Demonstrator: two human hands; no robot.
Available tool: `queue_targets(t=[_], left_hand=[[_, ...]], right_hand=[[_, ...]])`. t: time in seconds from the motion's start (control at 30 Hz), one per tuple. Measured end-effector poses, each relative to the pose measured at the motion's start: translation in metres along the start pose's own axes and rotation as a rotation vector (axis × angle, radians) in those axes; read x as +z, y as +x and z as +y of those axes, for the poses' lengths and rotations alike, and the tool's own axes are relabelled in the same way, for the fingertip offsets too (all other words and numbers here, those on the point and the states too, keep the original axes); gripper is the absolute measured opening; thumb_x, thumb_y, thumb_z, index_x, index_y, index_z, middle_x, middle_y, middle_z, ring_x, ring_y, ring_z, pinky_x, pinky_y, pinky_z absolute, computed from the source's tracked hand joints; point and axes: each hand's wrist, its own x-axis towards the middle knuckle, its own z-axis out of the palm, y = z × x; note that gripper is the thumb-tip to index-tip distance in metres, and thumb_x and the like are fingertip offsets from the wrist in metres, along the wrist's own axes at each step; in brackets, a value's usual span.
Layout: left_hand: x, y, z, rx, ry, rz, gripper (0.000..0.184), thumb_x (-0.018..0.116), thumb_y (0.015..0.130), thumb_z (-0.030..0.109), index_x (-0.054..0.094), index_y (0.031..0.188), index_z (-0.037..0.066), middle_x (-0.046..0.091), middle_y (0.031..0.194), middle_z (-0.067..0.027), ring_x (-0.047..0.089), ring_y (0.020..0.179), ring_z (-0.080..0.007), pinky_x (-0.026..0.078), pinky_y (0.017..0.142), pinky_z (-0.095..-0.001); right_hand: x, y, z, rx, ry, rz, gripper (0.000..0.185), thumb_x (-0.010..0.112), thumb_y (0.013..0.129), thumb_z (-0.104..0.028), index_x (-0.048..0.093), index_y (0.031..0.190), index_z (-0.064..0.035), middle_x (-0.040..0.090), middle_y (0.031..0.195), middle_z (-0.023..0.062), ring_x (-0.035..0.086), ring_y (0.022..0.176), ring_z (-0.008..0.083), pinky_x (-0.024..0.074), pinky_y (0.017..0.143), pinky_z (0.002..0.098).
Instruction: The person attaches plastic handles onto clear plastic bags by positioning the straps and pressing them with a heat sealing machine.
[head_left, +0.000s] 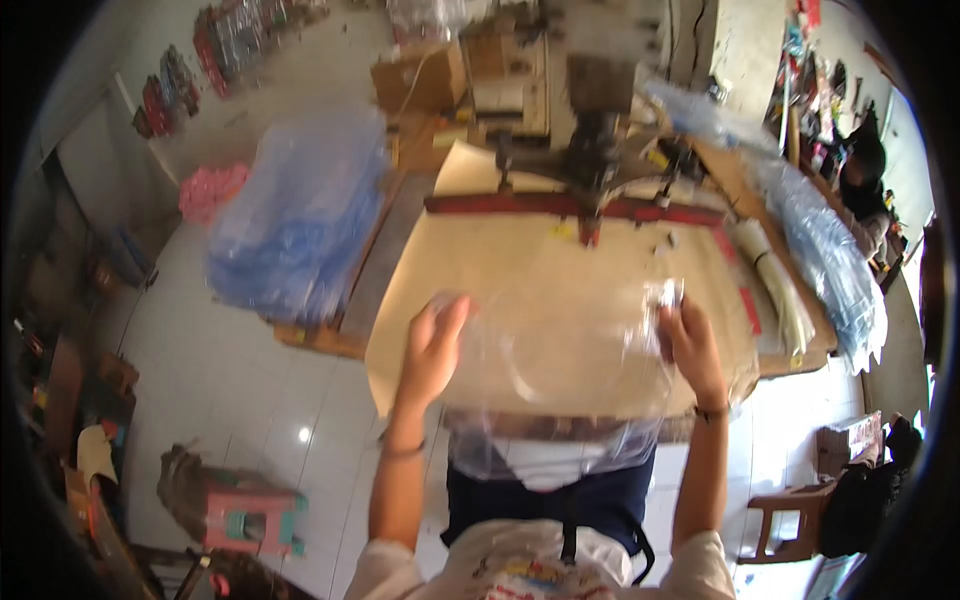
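Note:
A clear plastic sheet (560, 350) stretches between my two hands over the tan paper (440, 260) on the table, its lower part hanging past the front edge. My left hand (436, 345) is closed on the sheet's left side, with the thumb up. On the other side, my right hand (690, 340) is closed round its right edge, where the plastic is bunched and shiny. Beyond both hands, a machine with a long red bar (520, 204) spans the paper. Some blur softens the sheet's outline.
A stack of bluish plastic (305, 215) lies at the table's left, more plastic (820, 240) at its right beside a pale bundle (775, 285). A pink and green stool (250, 518) stands on the floor at lower left. Another person (862, 175) is at far right.

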Motion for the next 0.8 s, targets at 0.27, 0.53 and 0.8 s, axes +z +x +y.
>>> queue_targets(t=[0.27, 0.53, 0.8], left_hand=[[-0.087, -0.026, 0.164, 0.677, 0.232, 0.432, 0.033, 0.057, 0.106, 0.033, 0.066, 0.100, 0.002, 0.060, 0.077, 0.0020, 0.038, 0.052, -0.0005, 0.026, 0.045, -0.0180], [-0.166, -0.134, 0.192, 1.557, 0.922, 0.265, 0.044, 0.055, 0.096, 0.043, 0.064, 0.095, 0.001, 0.061, 0.080, -0.0102, 0.053, 0.067, -0.0236, 0.036, 0.055, -0.0380], [-0.057, -0.161, 0.029, 0.746, 1.042, -0.192, 0.023, 0.086, 0.069, 0.017, 0.077, 0.089, 0.022, 0.038, 0.065, 0.0016, 0.044, 0.056, -0.0191, 0.035, 0.051, -0.0344]], right_hand=[[-0.008, 0.012, -0.179, -0.477, -0.151, -0.065, 0.019, 0.078, 0.092, -0.015, 0.074, 0.103, -0.0001, 0.072, 0.088, 0.0002, 0.064, 0.075, 0.0024, 0.0499, 0.063, 0.0201], [0.023, 0.023, -0.183, -0.901, 0.008, -0.155, 0.017, 0.079, 0.086, -0.010, 0.075, 0.100, -0.0028, 0.076, 0.101, 0.0118, 0.073, 0.099, 0.0243, 0.0596, 0.085, 0.0364], [0.025, 0.055, -0.006, -0.407, -0.701, -0.458, 0.035, 0.069, 0.094, -0.021, 0.067, 0.126, -0.0068, 0.063, 0.134, 0.0104, 0.058, 0.123, 0.0282, 0.0464, 0.103, 0.0422]])
